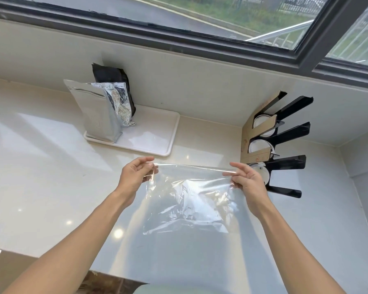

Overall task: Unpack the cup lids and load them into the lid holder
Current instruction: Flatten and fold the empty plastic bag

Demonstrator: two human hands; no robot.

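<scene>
Left hand (pixel 134 177) and right hand (pixel 248 181) each pinch a top corner of a clear plastic bag (pixel 187 200), stretched taut above the counter (pixel 51 166). White cup lids (pixel 258 146) sit in the black lid holder (pixel 285 136) at right.

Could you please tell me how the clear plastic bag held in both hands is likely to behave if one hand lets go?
The clear plastic bag would probably flop: below its stretched top edge it hangs in creases. It seems very light, since the left hand and right hand hold it by pinches alone. It looks empty, and the glossy film may slide on the counter.
</scene>
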